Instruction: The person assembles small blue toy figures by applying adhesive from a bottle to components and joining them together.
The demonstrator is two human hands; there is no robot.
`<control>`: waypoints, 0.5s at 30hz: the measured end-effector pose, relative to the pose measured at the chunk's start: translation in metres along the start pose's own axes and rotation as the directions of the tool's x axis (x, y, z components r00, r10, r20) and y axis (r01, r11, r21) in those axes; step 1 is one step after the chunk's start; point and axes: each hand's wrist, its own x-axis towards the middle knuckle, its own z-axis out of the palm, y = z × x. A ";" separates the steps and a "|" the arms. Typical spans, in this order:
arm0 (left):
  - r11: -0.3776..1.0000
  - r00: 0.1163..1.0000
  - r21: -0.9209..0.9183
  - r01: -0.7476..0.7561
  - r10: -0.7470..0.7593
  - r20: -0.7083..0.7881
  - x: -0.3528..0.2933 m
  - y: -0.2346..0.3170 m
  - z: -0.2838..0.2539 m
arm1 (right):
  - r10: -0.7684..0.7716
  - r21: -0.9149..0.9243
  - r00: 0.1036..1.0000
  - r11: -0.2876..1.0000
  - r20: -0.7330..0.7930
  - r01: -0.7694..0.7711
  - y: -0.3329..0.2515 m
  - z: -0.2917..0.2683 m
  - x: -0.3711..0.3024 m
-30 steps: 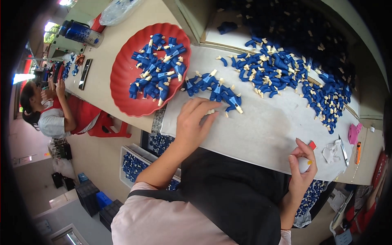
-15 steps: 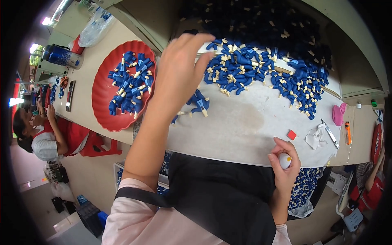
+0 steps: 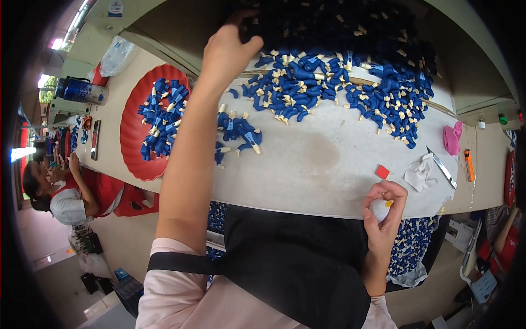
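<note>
I record the left hand (image 3: 228, 52) spread beside the pile of blue parts (image 3: 298, 88), contact unclear; the right hand (image 3: 382, 234) curls around a white rounded object (image 3: 378, 209) near the edge of the table (image 3: 268, 183).

Deep shadow blurred the ends of the left hand (image 3: 223, 57), and what its fingers (image 3: 236, 22) touched could not be told. The dark pile (image 3: 329, 27) ran off into blackness at the top. The left forearm (image 3: 189, 159) hid part of the red tray (image 3: 130, 129). The right hand (image 3: 384, 234) partly covered a white, yellow-marked piece (image 3: 378, 209).
</note>
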 end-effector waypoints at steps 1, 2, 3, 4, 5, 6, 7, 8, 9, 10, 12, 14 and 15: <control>0.946 0.999 -0.324 0.023 -0.007 0.051 -0.009 0.004 -0.006 | -0.018 0.071 0.999 0.997 0.027 0.016 0.001 -0.002 -0.001; 0.790 0.995 -0.610 0.063 0.001 0.104 -0.020 0.011 -0.012 | -0.011 0.070 1.000 0.998 0.019 0.010 0.002 -0.002 -0.001; 0.608 0.973 -0.775 0.174 0.015 0.230 -0.034 0.024 -0.015 | -0.034 0.140 0.999 0.990 0.019 0.031 0.003 -0.004 -0.002; 0.386 0.934 -0.872 0.301 0.064 0.351 -0.050 0.038 -0.013 | -0.057 0.204 0.998 0.977 0.011 0.053 0.005 -0.006 -0.004; 0.233 0.891 -0.875 0.425 0.063 0.450 -0.067 0.050 -0.016 | -0.051 0.204 0.999 0.978 0.008 0.049 0.001 -0.005 -0.003; 0.066 0.833 -0.838 0.542 0.090 0.546 -0.083 0.060 -0.012 | -0.043 0.170 0.998 0.985 0.050 0.034 -0.003 -0.005 -0.002; 0.020 0.781 -0.787 0.617 0.111 0.615 -0.098 0.068 -0.006 | -0.033 0.133 0.995 0.991 0.090 0.021 -0.008 -0.005 -0.002; -0.023 0.728 -0.732 0.681 0.126 0.674 -0.113 0.074 -0.003 | -0.027 0.124 0.996 0.992 0.087 0.016 -0.015 -0.003 -0.001; -0.035 0.722 -0.726 0.687 0.137 0.678 -0.123 0.079 0.000 | 0.014 0.082 0.997 0.996 0.070 -0.020 -0.023 0.000 -0.001; -0.112 0.698 -0.691 0.714 0.198 0.688 -0.132 0.083 0.004 | 0.055 0.039 0.997 0.998 0.049 -0.057 -0.027 0.001 -0.001; -0.195 0.670 -0.642 0.742 0.274 0.690 -0.145 0.087 0.012 | 0.034 0.024 0.999 0.999 0.034 -0.034 -0.028 0.000 -0.004; -0.435 0.659 -0.514 0.739 0.314 0.683 -0.154 0.090 0.018 | 0.001 0.008 0.999 1.000 -0.035 -0.001 -0.032 0.001 -0.008; -0.466 0.649 -0.481 0.743 0.324 0.688 -0.157 0.091 0.020 | 0.004 -0.006 0.999 1.000 -0.046 -0.005 -0.031 -0.001 -0.011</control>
